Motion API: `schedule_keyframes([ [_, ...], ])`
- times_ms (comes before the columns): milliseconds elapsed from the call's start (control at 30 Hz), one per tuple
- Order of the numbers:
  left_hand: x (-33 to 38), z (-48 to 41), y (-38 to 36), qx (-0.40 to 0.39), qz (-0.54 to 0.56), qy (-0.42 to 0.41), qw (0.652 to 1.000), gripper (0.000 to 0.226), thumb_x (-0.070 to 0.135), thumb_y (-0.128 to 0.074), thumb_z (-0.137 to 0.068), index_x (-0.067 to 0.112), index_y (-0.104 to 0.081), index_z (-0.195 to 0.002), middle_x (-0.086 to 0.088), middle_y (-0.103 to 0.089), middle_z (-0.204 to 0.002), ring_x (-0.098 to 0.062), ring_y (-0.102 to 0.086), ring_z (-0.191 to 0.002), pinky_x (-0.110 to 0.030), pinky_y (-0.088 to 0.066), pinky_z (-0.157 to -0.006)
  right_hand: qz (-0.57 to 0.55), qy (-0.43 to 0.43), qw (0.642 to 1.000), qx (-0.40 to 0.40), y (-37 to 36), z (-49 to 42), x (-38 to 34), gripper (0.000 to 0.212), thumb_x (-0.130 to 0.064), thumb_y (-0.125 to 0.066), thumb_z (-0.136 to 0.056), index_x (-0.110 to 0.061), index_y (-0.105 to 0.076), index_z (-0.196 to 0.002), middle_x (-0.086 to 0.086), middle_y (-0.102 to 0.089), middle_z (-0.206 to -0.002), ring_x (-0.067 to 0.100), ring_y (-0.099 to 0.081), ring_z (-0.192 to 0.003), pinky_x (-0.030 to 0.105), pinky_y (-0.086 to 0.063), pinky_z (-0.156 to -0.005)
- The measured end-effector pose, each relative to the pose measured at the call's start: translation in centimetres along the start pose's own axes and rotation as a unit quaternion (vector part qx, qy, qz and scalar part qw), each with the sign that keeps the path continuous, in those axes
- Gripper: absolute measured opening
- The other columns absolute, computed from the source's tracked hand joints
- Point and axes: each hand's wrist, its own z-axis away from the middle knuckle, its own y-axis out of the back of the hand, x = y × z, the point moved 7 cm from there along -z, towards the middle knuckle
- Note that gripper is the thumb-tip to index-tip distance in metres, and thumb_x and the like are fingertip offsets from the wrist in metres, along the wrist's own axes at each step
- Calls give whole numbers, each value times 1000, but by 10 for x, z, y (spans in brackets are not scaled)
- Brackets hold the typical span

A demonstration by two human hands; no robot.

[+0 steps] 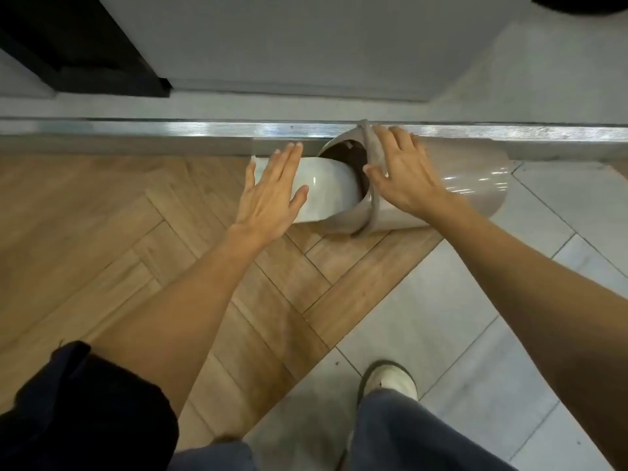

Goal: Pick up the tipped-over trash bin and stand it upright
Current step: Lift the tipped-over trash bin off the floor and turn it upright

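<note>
A brown wooden herringbone floor point(112, 212) meets pale grey rectangular floor tiles point(475, 351) along a stepped edge. A shiny silver metal threshold strip point(170, 129) runs across the top. Beyond it stand a white panel point(306, 45) and a black cabinet base point(88, 59).

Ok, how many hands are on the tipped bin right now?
2. The left hand lies flat over the white swing lid at the bin's mouth; the right hand rests on the beige trash bin by its rim. Neither has closed its fingers.
</note>
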Motion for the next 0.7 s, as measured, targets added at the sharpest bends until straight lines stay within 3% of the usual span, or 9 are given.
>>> schedule_keyframes([
  [167, -24, -15, -43, 7, 67, 52, 996, 66, 32, -40, -113, 15, -5, -166, -6, -12, -175, -25, -12, -160, -60, -6, -127, 36, -22, 998, 38, -12, -20, 3, 63, -43, -40, -90, -15, -33, -146, 19, -49, -138, 44, -45, -122, 52, -40, -100],
  [300, -31, -20, -73, 18, 172, 103, 980, 68, 32, -42, -113, 15, -4, -166, -7, -15, -174, -26, -18, -158, -64, -9, -126, 2, -54, 998, 39, -18, -21, 0, 54, -27, -52, -96, -2, -35, -142, 26, -43, -136, 45, -48, -119, 47, -45, -92],
  [400, -32, -18, -89, 34, 266, 146, 952, 69, 32, -45, -113, 12, -5, -166, -11, -20, -172, -32, -25, -155, -62, -23, -126, 4, -74, 997, 31, -26, -19, -1, 54, -17, -56, -94, 3, -35, -140, 28, -46, -136, 48, -52, -117, 44, -44, -89],
  [533, -25, -12, -98, 28, 353, 214, 910, 69, 35, -42, -113, 12, -3, -166, -12, -20, -171, -31, -29, -153, -46, -29, -124, 0, -70, 997, 32, -29, -15, -5, 54, 4, -49, -88, 3, -37, -140, 27, -55, -124, 47, -54, -111, 42, -42, -80],
  [700, -22, -2, -106, 13, 420, 259, 870, 69, 45, -38, -113, 18, -6, -167, -13, -26, -168, -35, -36, -147, -49, -33, -120, -60, -67, 995, 46, -14, -7, -8, 45, 2, -50, -87, 3, -48, -132, 25, -61, -111, 44, -55, -107, 36, -38, -74],
])
